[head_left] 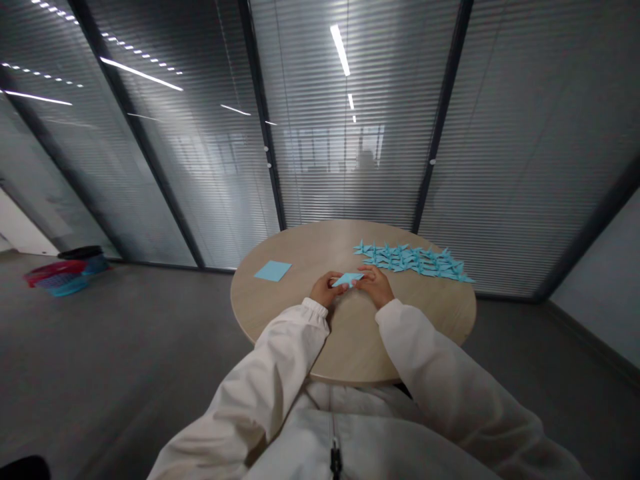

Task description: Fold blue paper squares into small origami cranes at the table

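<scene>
Between my two hands is a small folded piece of light blue paper [349, 279], held just over the middle of the round wooden table [350, 347]. My left hand [326, 289] pinches its left end with thumb and fingers. At the right end, my right hand [375, 285] grips the paper, fingertips at its upper corner and thumb below. A flat square of blue paper [273, 270] lies on the table to the left. Rows of several folded blue paper cranes [410, 259] stand close together at the back right, beyond my right hand.
Behind the table runs a glass partition with blinds [345, 180] and dark frames. Two lined bins, one red and blue [63, 279] and one with a black liner [85, 257], stand on the grey floor at the far left. A white wall [605, 300] is at the right.
</scene>
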The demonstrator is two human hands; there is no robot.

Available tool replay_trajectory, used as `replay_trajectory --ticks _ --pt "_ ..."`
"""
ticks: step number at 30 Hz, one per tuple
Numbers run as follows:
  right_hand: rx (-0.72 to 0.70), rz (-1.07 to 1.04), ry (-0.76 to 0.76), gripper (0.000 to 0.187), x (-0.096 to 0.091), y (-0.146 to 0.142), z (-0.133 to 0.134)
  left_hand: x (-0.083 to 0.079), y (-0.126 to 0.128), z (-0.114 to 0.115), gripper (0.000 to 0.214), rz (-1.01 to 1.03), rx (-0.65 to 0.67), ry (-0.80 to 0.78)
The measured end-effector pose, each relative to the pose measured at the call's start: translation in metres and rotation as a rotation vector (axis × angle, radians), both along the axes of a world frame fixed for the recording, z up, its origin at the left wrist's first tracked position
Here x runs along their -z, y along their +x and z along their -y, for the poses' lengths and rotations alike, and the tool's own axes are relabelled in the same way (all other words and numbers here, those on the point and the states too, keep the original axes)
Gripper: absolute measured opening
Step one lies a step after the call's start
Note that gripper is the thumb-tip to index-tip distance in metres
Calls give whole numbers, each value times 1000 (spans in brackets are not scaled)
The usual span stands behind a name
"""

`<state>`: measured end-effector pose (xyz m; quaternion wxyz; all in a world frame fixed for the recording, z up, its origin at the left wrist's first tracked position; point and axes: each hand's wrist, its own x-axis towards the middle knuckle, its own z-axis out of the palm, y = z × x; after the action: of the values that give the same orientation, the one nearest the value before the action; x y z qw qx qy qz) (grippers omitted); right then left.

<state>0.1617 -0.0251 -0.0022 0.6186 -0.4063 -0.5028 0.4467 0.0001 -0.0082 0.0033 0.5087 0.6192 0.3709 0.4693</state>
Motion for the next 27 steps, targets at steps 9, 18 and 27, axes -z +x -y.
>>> replay_trajectory --ticks 9,18,27 --pt "-11 -115 -38 42 4 -1 -4 1 -4 -3 35 -26 -96 39" --pt "-80 33 -27 58 -2 -6 6 7 -2 0 35 -81 -81 69" --pt "-61 -12 -121 72 -6 -5 11 7 -6 1 29 -181 -71 91"
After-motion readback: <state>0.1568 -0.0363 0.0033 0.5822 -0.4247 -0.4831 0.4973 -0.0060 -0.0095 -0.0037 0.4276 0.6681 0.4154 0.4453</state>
